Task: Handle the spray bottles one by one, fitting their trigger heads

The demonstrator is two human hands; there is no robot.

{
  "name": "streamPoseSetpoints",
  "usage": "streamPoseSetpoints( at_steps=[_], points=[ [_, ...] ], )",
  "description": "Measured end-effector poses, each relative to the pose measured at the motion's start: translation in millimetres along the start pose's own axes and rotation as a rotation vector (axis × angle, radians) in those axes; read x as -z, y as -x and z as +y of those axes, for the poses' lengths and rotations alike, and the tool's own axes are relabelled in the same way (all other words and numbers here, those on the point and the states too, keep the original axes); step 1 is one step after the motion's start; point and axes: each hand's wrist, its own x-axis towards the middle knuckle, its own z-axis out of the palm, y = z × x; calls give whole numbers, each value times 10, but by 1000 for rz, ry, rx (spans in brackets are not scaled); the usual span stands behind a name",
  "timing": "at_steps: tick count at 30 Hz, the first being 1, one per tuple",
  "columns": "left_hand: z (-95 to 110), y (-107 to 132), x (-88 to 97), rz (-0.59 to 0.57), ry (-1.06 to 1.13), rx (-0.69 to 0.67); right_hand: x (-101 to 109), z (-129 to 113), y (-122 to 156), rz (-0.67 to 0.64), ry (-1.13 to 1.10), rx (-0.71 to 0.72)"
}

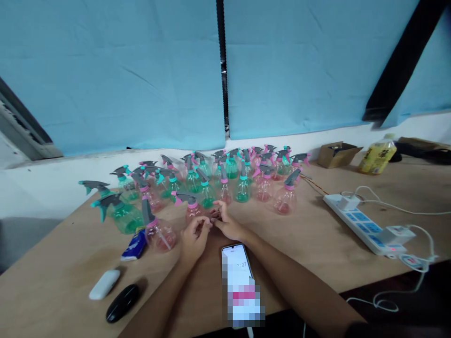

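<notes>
Head view: both hands meet mid-frame, just in front of a pink spray bottle (pixel 192 210). The left hand (pixel 193 238) is curled narrow and the right hand (pixel 228 224) half-spread, fingertips touching; can't tell if either pinches anything. My read: every bottle in the cluster (pixel 242 190) behind already carries a trigger head, so only the one at the hands looks in work. Phone (pixel 237 265) lies just below the hands.
</notes>
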Motion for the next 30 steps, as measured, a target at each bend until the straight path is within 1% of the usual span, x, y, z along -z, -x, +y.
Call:
streamPoseSetpoints(
  at_steps=[5,9,14,19,22,24,26,28,30],
  points=[
    [-10,-81,-22,31,7,25,39,14,-19,27,-49,5],
    [-158,-173,-47,37,52,21,66,16,-18,71,-28,5],
    [-343,-266,-59,58,32,13,85,-12,-11,57,44,-3],
    [-477,-300,-83,37,-30,20,185,20,-56,188,222,-62],
    [-544,-366,-107,39,-57,41,261,73,-87,218,232,-119],
    [-546,-447,-135,29,-72,64,289,103,-99,230,206,-139],
    [-511,-551,-182,15,-105,59,296,124,-104,234,186,-143],
    [-462,-662,-246,35,-151,40,293,142,-106,231,164,-138],
    [-430,-762,-318,68,-176,67,291,164,-109,231,138,-128]
  ],
)
